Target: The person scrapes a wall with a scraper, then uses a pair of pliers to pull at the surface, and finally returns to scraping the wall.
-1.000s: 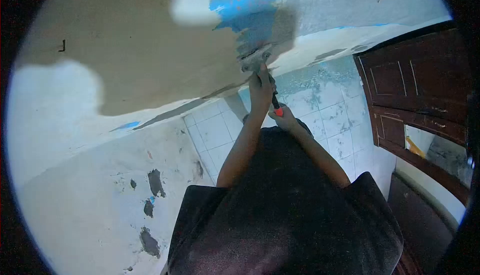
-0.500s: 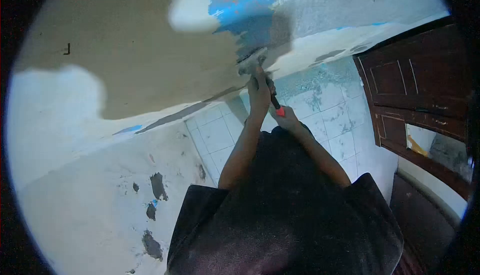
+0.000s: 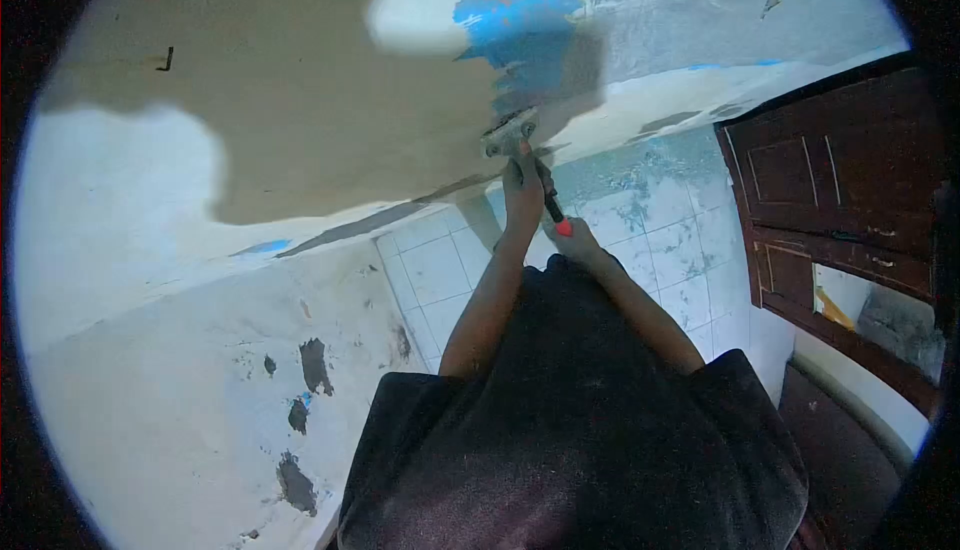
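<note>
A wide-bladed scraper (image 3: pixel 510 134) lies against the wall at the lower end of a stripped blue patch (image 3: pixel 520 25). Its blade is smeared with pale residue, and the black handle ends in a red tip. My left hand (image 3: pixel 521 193) is closed around the upper handle, close behind the blade. Farther down, my right hand (image 3: pixel 577 240) grips the handle near the red end; its fingers are partly hidden. Cream paint (image 3: pixel 350 110) covers the wall left of the blade, and bare grey plaster (image 3: pixel 680 15) shows to the right.
A dark wooden cabinet (image 3: pixel 830 175) stands at right, with a dark brown padded-looking surface (image 3: pixel 835 440) below it. White tiles (image 3: pixel 430 270) lie beyond my arms. The lower-left wall (image 3: pixel 180 400) has several chipped grey spots. A small hook (image 3: pixel 167 60) juts from the wall.
The view has tilted, shifting the blue patch to the right. Against the wall, the scraper blade sits slightly lower and farther left. Both hands keep their hold.
</note>
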A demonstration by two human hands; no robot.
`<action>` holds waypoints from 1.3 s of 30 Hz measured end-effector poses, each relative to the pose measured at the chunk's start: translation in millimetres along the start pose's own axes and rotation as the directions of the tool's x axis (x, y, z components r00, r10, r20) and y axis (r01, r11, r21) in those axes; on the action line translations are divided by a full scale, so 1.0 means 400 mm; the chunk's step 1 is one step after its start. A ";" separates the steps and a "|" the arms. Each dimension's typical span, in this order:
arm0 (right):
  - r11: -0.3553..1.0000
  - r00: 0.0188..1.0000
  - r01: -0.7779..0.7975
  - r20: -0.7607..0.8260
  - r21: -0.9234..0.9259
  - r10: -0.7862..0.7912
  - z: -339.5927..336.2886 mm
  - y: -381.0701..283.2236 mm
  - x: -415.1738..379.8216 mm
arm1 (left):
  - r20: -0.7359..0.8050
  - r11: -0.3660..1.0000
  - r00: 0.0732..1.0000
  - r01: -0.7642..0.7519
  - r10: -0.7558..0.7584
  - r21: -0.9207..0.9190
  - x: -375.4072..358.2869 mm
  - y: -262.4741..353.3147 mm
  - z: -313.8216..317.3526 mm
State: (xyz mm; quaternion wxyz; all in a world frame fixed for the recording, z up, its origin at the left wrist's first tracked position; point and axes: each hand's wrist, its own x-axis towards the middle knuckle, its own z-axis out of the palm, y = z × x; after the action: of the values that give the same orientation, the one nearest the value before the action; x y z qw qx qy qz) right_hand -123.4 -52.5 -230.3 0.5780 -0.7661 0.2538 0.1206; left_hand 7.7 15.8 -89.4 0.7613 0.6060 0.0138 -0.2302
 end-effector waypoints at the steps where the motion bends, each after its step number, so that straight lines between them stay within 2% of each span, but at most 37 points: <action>1: 0.999 0.999 -0.049 -0.021 0.011 0.049 -0.003 -0.002 0.003 | -0.028 1.000 0.999 -0.018 0.018 0.011 0.001 0.006 0.005; 3: 0.998 1.000 0.013 0.025 -0.062 -0.012 -0.017 -0.040 -0.008 | -0.056 0.999 0.998 -0.037 0.038 0.020 -0.005 0.044 0.018; 5: 0.993 0.991 0.097 -0.088 -0.070 -0.103 -0.016 -0.083 -0.004 | -0.013 0.989 0.989 -0.144 0.144 -0.005 -0.011 0.114 0.028; 6: 0.993 0.992 0.093 -0.077 -0.078 -0.099 -0.016 -0.065 -0.011 | 0.023 0.983 0.985 -0.175 0.174 0.048 -0.010 0.141 0.033; 7: 0.995 0.995 0.075 -0.061 -0.058 -0.079 -0.009 -0.049 -0.025 | -0.027 0.984 0.989 -0.141 0.145 0.112 -0.011 0.138 0.041; 9: 0.997 0.995 0.081 -0.054 -0.011 -0.082 -0.001 -0.036 0.018 | -0.043 0.994 0.995 -0.083 0.087 0.073 0.001 0.060 0.025; 10: 0.991 0.996 0.090 0.005 -0.098 -0.090 -0.006 -0.002 0.021 | -0.038 0.992 0.994 -0.100 0.103 0.078 0.007 0.038 0.011; 11: 0.998 0.998 0.067 -0.020 0.010 -0.067 -0.001 -0.017 0.013 | -0.041 0.998 0.997 -0.058 0.059 0.037 0.000 0.031 0.002; 13: 0.995 0.998 0.043 0.051 -0.088 -0.039 -0.011 -0.038 -0.003 | -0.042 1.000 0.999 -0.015 0.015 -0.011 0.008 0.014 -0.010; 15: 0.995 0.997 0.023 0.074 -0.096 -0.016 -0.008 -0.028 -0.001 | -0.012 0.994 0.999 -0.051 0.052 0.101 0.001 0.017 -0.023; 16: 0.995 0.996 0.010 0.088 -0.099 -0.001 -0.006 -0.026 0.007 | -0.031 0.997 0.999 -0.015 0.017 0.074 0.003 0.013 -0.022; 19: 0.998 0.998 -0.051 0.028 -0.025 0.052 0.010 -0.009 0.016 | -0.049 0.994 0.998 0.036 -0.031 0.102 0.002 0.015 -0.019; 20: 1.000 0.999 0.007 -0.033 -0.018 -0.008 0.008 -0.037 0.002 | -0.056 0.999 0.998 -0.020 0.021 0.026 0.004 0.013 -0.017; 21: 1.000 0.999 0.011 -0.036 -0.018 -0.011 0.005 -0.051 -0.001 | -0.053 0.999 0.998 -0.024 0.025 0.027 0.004 0.031 -0.012; 23: 0.997 0.999 0.022 0.035 -0.080 -0.020 0.009 -0.057 -0.009 | -0.016 0.996 1.000 -0.016 0.018 0.093 -0.006 0.062 -0.011; 25: 0.997 0.997 -0.022 0.072 -0.074 0.027 -0.002 -0.045 0.008 | -0.013 0.996 0.998 -0.065 0.066 0.068 -0.002 0.057 -0.002; 28: 0.994 0.994 0.097 -0.061 0.042 -0.095 0.033 0.017 0.019 | -0.084 0.989 0.996 -0.023 0.035 0.143 -0.001 0.032 -0.007; 29: 0.994 0.993 0.104 -0.066 0.041 -0.101 0.021 -0.022 0.015 | -0.079 0.989 0.996 -0.030 0.042 0.142 0.003 0.058 -0.001; 31: 0.996 0.999 0.033 0.013 -0.081 -0.032 -0.006 -0.126 -0.038 | -0.043 0.991 0.996 -0.069 0.074 0.114 -0.013 0.084 -0.001; 32: 0.997 0.999 -0.033 0.039 -0.066 0.036 0.002 -0.094 -0.023 | -0.073 0.998 0.997 -0.007 0.012 0.069 -0.011 0.087 0.002; 33: 0.997 0.999 -0.032 0.040 -0.064 0.035 0.017 -0.044 0.001 | -0.074 0.997 0.997 -0.008 0.013 0.071 -0.005 0.068 -0.003; 35: 0.987 0.985 0.159 -0.080 0.036 -0.156 0.041 0.040 0.035 | -0.056 0.997 0.998 0.006 -0.002 0.082 0.009 0.009 -0.020; 36: 0.992 0.992 0.120 -0.053 0.042 -0.118 0.026 0.003 0.021 | -0.072 0.986 0.995 -0.050 0.062 0.157 0.009 0.017 -0.018; 37: 0.991 0.990 0.129 -0.060 0.041 -0.126 0.013 -0.038 0.012 | -0.066 0.986 0.995 -0.059 0.070 0.157 0.015 0.027 -0.017; 39: 0.986 0.990 0.137 -0.016 -0.092 -0.139 0.000 -0.089 -0.030 | 0.003 0.994 1.000 -0.007 0.007 0.113 -0.003 0.046 -0.024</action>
State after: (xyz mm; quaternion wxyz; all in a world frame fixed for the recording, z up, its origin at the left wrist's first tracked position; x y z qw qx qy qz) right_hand -114.6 -42.2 -195.3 0.5470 -0.8085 0.2007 0.0830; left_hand 16.1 28.0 -74.6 0.7267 0.6477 -0.0026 -0.2287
